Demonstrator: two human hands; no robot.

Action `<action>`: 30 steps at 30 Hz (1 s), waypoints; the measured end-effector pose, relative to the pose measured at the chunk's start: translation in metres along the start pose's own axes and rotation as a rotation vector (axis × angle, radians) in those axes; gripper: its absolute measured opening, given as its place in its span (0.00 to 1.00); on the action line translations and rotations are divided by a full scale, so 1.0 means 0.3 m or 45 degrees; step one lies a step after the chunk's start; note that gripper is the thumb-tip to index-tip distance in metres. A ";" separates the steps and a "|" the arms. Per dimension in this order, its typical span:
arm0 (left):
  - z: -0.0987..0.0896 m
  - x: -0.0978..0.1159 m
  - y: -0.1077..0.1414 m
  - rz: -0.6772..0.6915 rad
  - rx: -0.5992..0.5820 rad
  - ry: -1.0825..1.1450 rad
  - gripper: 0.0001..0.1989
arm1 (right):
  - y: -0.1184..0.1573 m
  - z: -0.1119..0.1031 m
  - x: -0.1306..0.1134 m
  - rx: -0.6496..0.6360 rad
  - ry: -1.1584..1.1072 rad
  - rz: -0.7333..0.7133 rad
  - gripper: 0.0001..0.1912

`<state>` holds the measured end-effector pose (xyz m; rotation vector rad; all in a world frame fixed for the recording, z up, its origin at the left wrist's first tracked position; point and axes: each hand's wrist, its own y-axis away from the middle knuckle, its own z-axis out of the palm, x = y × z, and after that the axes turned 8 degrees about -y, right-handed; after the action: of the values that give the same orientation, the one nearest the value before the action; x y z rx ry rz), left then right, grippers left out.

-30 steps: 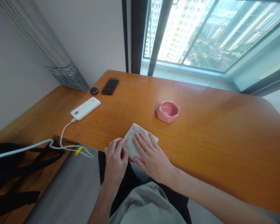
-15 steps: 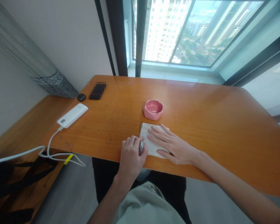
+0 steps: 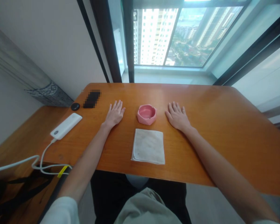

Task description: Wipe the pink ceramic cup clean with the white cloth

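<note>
My left hand (image 3: pixel 114 115) lies flat on the wooden table, palm down with fingers pointing away from me, holding nothing. On the other side, my right hand (image 3: pixel 177 116) rests flat too, its fingers slightly spread. Between them stands a pink faceted ashtray (image 3: pixel 147 114), touched by neither hand; its bowl looks bare inside. A folded white cloth (image 3: pixel 148 146) lies in a neat square nearer to me, close to the table's front edge. The small silvery object seen earlier in my left hand does not show now.
A white power bank (image 3: pixel 66 126) with a plugged-in white cable (image 3: pixel 44 157) lies at the table's left edge. Behind it are a round black object (image 3: pixel 75 106) and a dark pixelated item (image 3: pixel 91 99). A window (image 3: pixel 168 37) rises beyond the table (image 3: pixel 212 124).
Both hands have left the cloth and spread apart, forward onto the table either side of the ashtray. My left hand no longer grips the silvery object. The view has shifted slightly.
</note>
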<state>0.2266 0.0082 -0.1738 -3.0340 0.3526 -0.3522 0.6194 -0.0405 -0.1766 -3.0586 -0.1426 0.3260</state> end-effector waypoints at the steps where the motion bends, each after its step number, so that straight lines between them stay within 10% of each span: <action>1: 0.012 -0.005 0.001 0.003 -0.012 -0.019 0.34 | 0.003 0.005 0.002 0.004 0.011 -0.003 0.40; 7: -0.028 0.017 0.036 0.014 0.055 0.028 0.32 | 0.006 0.008 0.011 0.037 0.020 0.000 0.40; 13: -0.121 0.228 0.131 0.846 0.160 0.188 0.22 | 0.006 0.002 0.002 0.039 0.024 0.013 0.40; 17: -0.112 0.295 0.135 0.897 0.096 0.118 0.19 | 0.011 -0.013 -0.007 0.027 0.014 0.025 0.39; 30: -0.185 -0.121 -0.213 0.104 0.303 0.026 0.14 | 0.006 -0.019 -0.016 0.051 -0.017 0.026 0.38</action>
<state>0.1932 0.0767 -0.1219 -2.7766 0.4027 -0.3897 0.6161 -0.0430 -0.1702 -3.0210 -0.1043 0.3468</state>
